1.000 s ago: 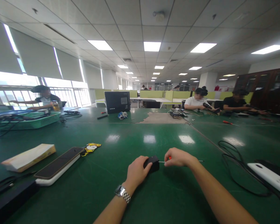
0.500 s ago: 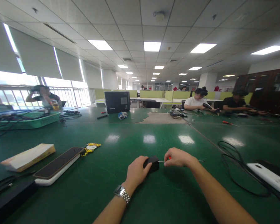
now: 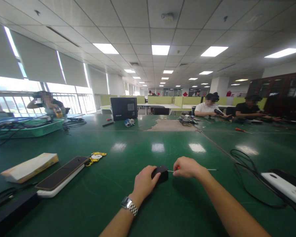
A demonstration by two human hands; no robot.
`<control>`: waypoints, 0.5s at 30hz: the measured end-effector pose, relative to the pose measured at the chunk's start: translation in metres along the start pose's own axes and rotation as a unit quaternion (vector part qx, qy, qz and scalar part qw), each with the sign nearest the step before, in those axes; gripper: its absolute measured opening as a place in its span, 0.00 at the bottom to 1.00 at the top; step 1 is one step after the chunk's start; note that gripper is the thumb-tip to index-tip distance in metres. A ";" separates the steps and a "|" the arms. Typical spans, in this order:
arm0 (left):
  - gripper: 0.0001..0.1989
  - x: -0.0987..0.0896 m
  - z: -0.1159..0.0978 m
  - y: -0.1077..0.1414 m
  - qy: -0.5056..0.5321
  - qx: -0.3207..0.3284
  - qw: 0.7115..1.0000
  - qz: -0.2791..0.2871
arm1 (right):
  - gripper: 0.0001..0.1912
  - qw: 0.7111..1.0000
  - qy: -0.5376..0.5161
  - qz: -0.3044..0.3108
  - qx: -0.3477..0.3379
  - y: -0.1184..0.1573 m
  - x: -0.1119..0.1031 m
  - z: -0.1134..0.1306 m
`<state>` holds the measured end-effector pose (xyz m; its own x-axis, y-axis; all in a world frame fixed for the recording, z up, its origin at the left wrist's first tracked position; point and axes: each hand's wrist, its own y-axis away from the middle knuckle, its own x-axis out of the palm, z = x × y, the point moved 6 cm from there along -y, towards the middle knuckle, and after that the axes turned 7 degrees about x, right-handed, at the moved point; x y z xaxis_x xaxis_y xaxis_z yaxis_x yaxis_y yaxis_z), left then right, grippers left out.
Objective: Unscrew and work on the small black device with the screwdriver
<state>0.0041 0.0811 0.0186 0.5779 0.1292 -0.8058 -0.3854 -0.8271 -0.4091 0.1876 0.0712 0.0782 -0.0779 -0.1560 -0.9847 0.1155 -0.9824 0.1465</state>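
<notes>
Near the middle of the green table [image 3: 118, 200], my left hand [image 3: 145, 181] is wrapped round a small black box [image 3: 163, 174], with a metal watch [image 3: 129, 204] on the wrist. My right hand [image 3: 186, 167] is closed on a thin screwdriver; a bit of its red-orange handle [image 3: 179, 167] shows between the fingers. One thin metal shaft [image 3: 170, 171] reaches from my fingertips to the right side of the box. Another thin rod end [image 3: 212, 170] sticks out to the right, beyond my right wrist. My palm hides the part between.
At the left lie a phone [image 3: 64, 171], a paper block [image 3: 31, 167] and a green basket [image 3: 39, 129]. Black cable [image 3: 256, 197] and a white device [image 3: 286, 189] are at the right. Beyond stand a monitor [image 3: 124, 108] and several people; gloves [image 3: 129, 122] lie before the monitor.
Both hands keep nearly the same place and grip. The rod end right of my right wrist has shifted slightly to the right and shows more of its length.
</notes>
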 end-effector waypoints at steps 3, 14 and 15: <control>0.16 0.000 0.000 0.000 0.000 -0.001 1.000 0.001 | 0.14 0.999 0.028 -0.024 0.014 0.004 -0.001 0.006; 0.16 0.000 -0.004 0.002 0.003 0.022 0.999 0.024 | 0.13 0.995 0.074 -0.060 0.024 0.014 0.002 0.023; 0.16 0.001 -0.004 0.002 0.003 0.023 0.999 0.024 | 0.12 0.995 0.074 -0.061 0.027 0.014 0.003 0.023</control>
<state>0.0065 0.0778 0.0191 0.5627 0.0860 -0.8222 -0.4451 -0.8066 -0.3890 0.1663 0.0549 0.0798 0.0591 -0.0213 -0.9980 0.0613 -0.9978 0.0250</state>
